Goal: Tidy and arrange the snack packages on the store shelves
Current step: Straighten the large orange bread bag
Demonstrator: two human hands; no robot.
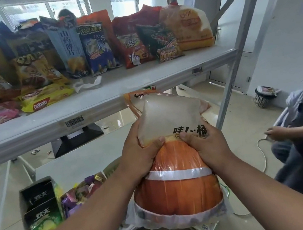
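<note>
The large orange-and-clear plastic barrel-printed snack bag (174,170) hangs between both hands below the grey upper shelf (105,99). The left hand (140,155) and right hand (205,146) curl round its waist, thumbs pressing the front. Lift it evenly, I judge, so the slippery, puffy film neither slides nor crushes.

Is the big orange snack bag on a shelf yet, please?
No: both hands, left hand and right hand, grip the orange bag.
</note>
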